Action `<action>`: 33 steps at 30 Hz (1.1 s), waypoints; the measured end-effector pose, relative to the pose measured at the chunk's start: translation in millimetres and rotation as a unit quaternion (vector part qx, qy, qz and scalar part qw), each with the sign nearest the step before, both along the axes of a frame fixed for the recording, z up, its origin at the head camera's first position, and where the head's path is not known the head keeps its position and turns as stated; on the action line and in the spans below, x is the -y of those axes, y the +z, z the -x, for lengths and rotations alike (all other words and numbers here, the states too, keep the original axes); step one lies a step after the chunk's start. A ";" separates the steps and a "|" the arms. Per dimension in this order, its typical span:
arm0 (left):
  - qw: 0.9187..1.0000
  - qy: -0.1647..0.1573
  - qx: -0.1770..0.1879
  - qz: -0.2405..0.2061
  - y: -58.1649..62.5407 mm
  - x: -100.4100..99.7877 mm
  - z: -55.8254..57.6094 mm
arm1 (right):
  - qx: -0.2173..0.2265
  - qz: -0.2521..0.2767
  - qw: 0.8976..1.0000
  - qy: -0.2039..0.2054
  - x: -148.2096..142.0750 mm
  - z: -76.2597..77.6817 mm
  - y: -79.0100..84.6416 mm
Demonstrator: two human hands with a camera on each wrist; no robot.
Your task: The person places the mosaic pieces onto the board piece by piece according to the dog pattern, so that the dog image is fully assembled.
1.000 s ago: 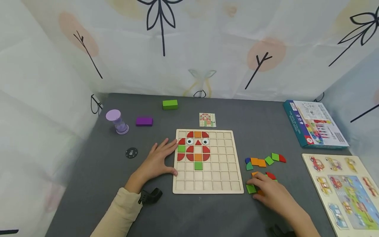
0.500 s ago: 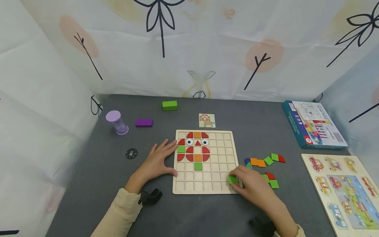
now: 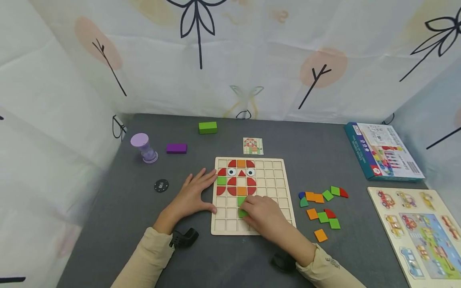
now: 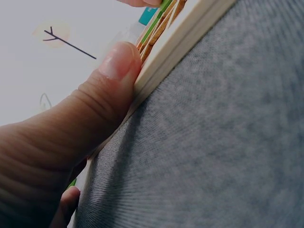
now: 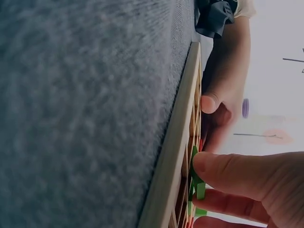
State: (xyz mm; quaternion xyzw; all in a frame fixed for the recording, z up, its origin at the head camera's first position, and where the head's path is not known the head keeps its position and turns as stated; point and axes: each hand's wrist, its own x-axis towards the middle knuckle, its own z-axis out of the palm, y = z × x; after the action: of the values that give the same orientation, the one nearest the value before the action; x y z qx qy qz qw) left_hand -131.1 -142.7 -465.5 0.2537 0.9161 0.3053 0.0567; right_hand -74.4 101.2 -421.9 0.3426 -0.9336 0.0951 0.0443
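A wooden grid board (image 3: 229,226) lies on the dark table, with red, orange and green pieces and two eye tiles set in its upper left part. My left hand (image 3: 192,199) rests against the board's left edge, fingers spread; in the left wrist view the thumb (image 4: 111,78) presses the side of the frame. Over the lower middle cells, my right hand (image 3: 264,216) pinches a green square tile (image 3: 243,213) just below another green one. The right wrist view shows that tile (image 5: 196,173) tilted between thumb and fingers at the grid.
Loose orange, green, red and blue pieces (image 3: 320,235) lie right of the board. A picture card (image 3: 253,146) is behind it. Around stand a box (image 3: 389,152), a wooden vehicle puzzle (image 3: 392,256), an hourglass (image 3: 145,149), green (image 3: 207,128) and purple (image 3: 176,148) blocks, and a black disc (image 3: 161,185).
My right hand has taken a green square tile from the loose pieces on the right and carried it left over the board to its lower middle. The left hand has stayed at the edge.
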 end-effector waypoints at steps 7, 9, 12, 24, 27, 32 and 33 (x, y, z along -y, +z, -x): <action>1.000 0.004 -0.011 -0.006 3.2 -0.1 4.7 | 0.010 0.005 1.000 -0.004 5.4 5.1 1.6; 1.000 0.006 -0.010 -0.002 3.1 0.1 5.2 | 0.013 0.009 1.000 -0.003 3.4 5.1 3.7; 1.000 0.004 -0.001 0.004 2.4 -0.3 4.6 | 0.017 0.017 1.000 -0.010 -8.3 2.5 7.9; 1.000 0.004 0.003 0.016 1.1 -1.7 2.5 | 0.031 0.036 0.981 -0.186 -139.3 -18.2 14.7; 1.000 0.005 0.007 0.018 0.7 -1.3 1.0 | 0.065 0.008 0.973 -0.221 -163.5 -23.4 13.9; 1.000 0.007 0.005 0.015 -0.7 -1.6 0.6 | 0.094 -0.011 0.972 -0.216 -180.6 -24.8 10.3; 1.000 0.007 0.004 0.016 -1.1 -1.9 0.7 | 0.098 -0.010 0.972 -0.213 -181.7 -24.7 9.4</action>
State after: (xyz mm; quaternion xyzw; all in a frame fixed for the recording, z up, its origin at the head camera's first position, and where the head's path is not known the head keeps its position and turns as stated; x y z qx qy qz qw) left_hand -131.8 -140.8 -466.7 0.2452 0.9223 0.2921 0.0624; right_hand -49.7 282.9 -412.5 0.1257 -0.9857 0.1074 -0.0316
